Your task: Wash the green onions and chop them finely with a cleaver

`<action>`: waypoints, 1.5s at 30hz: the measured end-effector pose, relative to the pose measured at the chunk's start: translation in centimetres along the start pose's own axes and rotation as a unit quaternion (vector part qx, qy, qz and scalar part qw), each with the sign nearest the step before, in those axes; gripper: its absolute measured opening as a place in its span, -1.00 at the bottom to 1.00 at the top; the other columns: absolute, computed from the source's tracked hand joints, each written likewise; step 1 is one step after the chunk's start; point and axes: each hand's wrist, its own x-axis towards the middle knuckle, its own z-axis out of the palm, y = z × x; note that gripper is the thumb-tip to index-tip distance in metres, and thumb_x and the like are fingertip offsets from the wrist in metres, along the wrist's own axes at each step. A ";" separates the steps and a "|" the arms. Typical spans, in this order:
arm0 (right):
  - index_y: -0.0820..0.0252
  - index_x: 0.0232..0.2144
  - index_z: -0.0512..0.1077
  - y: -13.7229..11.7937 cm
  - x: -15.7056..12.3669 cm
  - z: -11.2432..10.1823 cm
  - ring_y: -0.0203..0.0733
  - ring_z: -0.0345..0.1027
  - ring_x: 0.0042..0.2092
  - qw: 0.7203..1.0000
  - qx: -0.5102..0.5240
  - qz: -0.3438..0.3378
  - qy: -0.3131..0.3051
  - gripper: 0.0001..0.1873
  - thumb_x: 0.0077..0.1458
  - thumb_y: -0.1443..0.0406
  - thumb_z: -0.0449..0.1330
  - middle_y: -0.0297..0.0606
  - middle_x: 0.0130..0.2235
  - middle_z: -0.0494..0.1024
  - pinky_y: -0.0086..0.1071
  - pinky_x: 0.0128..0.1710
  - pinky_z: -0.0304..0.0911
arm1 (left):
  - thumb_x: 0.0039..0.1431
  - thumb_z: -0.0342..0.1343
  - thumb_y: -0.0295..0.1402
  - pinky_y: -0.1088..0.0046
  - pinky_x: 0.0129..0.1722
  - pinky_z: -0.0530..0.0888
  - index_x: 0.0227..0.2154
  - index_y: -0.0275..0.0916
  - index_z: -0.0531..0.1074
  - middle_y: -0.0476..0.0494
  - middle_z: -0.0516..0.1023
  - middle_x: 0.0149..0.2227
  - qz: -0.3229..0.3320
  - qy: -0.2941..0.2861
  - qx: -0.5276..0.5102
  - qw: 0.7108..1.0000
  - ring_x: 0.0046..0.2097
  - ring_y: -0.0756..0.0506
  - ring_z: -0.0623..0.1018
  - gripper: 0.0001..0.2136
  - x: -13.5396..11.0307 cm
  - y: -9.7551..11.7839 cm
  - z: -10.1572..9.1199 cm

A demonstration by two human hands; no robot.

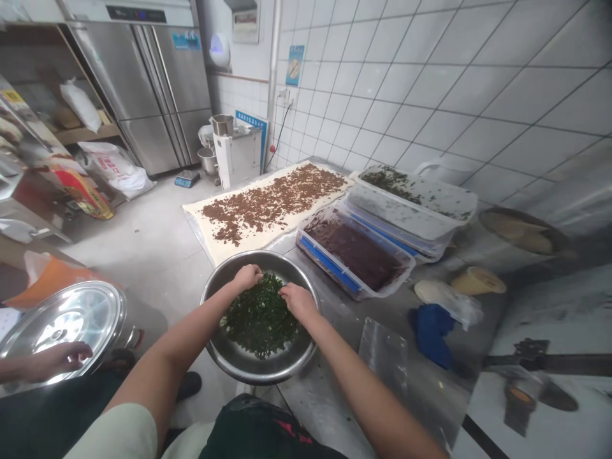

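We worked in a tiled kitchen, with a white tile wall rising on the right and a stainless steel refrigerator standing in the far corner. A steel counter ran along the wall, and a long sheet of dough covered its far end, scattered with brown crumble. Beside the dough sat two plastic tubs: a blue-rimmed tub of dark brown paste and, beyond it, a tub with a scattering of greens. To our left, a co-worker's hand rested on a large steel pot lid, well apart from our work.

A steel bowl sat at the counter's near edge, and the chopped greens lay inside it. Our left hand and right hand were curled and pressed down among the greens, though we could not tell whether either had closed on a pinch. The step in hand appeared to be working the greens in the bowl, and it called for short movements inside the rim. The bowl's rim hemmed our hands in, the dough's edge lay just beyond it, and the blue-rimmed tub stood near its right side.
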 end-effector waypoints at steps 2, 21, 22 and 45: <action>0.09 -0.30 0.42 -0.3 0.2 -0.4 -0.28 0.31 -0.23 0.999 0.029 -0.034 0.027 -0.75 0.10 0.32 -0.05 -0.28 -0.27 0.44 -0.47 -0.29 0.11 | 0.07 -0.09 -0.31 0.56 -0.42 0.39 -0.36 -0.29 0.42 -0.07 0.51 -0.47 0.010 -0.008 -0.028 1.000 -0.44 0.03 0.47 -0.78 -0.2 0.3 -0.1; 0.10 -0.40 0.40 -0.4 -3.2 0.5 -0.31 0.28 -0.27 0.987 0.099 -0.076 0.099 -0.86 0.02 0.37 0.05 -0.33 -0.32 0.39 -0.47 -0.34 0.13 | -0.05 0.05 -0.38 0.40 -0.15 0.28 -0.44 -0.24 0.50 -0.18 0.49 -0.33 0.013 0.046 0.018 0.999 -0.14 -0.13 0.37 -0.86 -2.1 0.6 0.8; 0.10 -0.41 0.40 -0.4 -3.3 0.4 -0.30 0.27 -0.26 0.986 0.102 -0.076 0.112 -0.86 0.02 0.37 0.05 -0.33 -0.31 0.39 -0.46 -0.33 0.14 | -0.03 0.03 -0.36 0.41 -0.18 0.29 -0.41 -0.24 0.50 -0.18 0.49 -0.33 0.016 0.046 0.006 0.999 -0.17 -0.12 0.38 -0.84 -2.2 0.9 0.7; 0.18 -0.48 0.39 -3.7 -3.9 -4.4 -0.24 0.32 -0.32 0.990 0.006 -0.050 0.129 -0.76 0.02 0.44 -0.06 -0.24 -0.41 0.46 -0.44 -0.37 0.11 | -0.17 0.13 -0.36 0.53 -0.60 0.11 -0.78 -0.34 0.35 0.08 0.18 -0.76 0.045 0.025 -0.259 0.965 -0.63 0.10 0.18 -0.79 -9.6 8.5 -2.6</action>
